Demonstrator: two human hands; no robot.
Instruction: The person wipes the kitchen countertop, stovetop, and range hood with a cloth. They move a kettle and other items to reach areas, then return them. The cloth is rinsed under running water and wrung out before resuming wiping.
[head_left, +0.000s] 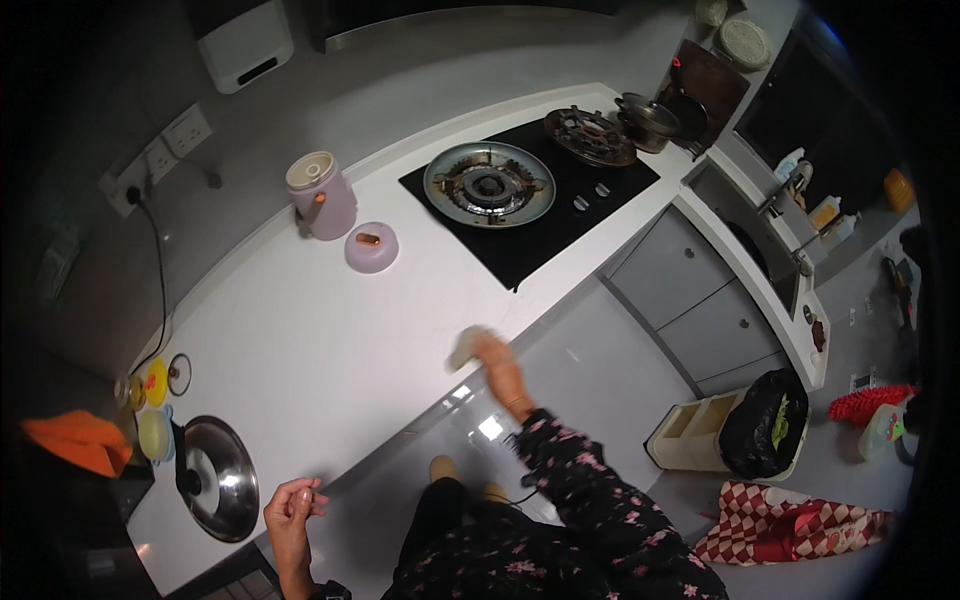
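Observation:
My right hand (496, 366) presses a pale, blurred cloth or sponge (465, 348) on the white countertop (337, 330), close to its front edge. Loosely bent and holding nothing, my left hand (291, 510) hovers by the counter edge. Just left of it a pan with a shiny metal lid (225, 480) rests on the counter. Farther back stand a lilac lidless container (330, 202) with a cream rim and a rounded lilac lid (372, 247) with a copper-coloured handle. A black gas hob (495, 251) is set into the counter beyond my right hand.
Burner trays (534, 199) sit on the hob, with a lidded pot (646, 124) behind. At the right are a sink (787, 277) and a bin with a black bag (757, 435). Near the left wall lie an orange cloth (82, 442), a small pale-yellow pot (154, 435) and a hanging power cord (161, 262).

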